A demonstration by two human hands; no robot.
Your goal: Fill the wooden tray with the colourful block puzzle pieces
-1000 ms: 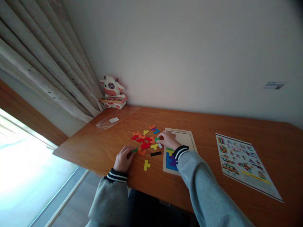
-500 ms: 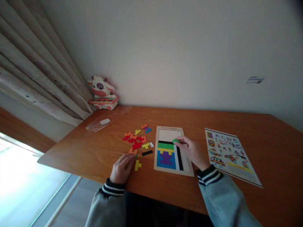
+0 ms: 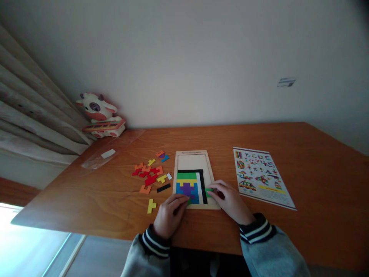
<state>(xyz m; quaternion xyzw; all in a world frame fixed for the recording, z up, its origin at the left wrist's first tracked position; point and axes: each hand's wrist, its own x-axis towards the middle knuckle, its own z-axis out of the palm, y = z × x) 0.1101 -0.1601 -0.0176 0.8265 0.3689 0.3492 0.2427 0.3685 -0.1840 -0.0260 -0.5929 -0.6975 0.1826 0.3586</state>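
Brown desk (image 3: 201, 231): the right hand (image 3: 229, 199), nearer the tray's (image 3: 190, 161) right edge, pinches a green piece (image 3: 209, 189) there; the left hand (image 3: 172, 214) pinches a second green piece (image 3: 189, 202) over the near edge. The tray's long axis points away from both.

wooden table (image 3: 115, 204): puzzle board (image 3: 191, 161), loose pieces (image 3: 151, 179), sheet (image 3: 261, 177)

On my feed I can't read a single word for certain. The wooden puzzle tray (image 3: 198, 207) carries one small line of print along its far rim, too blurred for me to spell out. The printed pattern sheet (image 3: 263, 177) shows letter-like figures near its top and a yellow band (image 3: 271, 189) lower down, none legible. The sticker (image 3: 286, 82) on the wall (image 3: 196, 69) has lines and a dark square, all indistinct.
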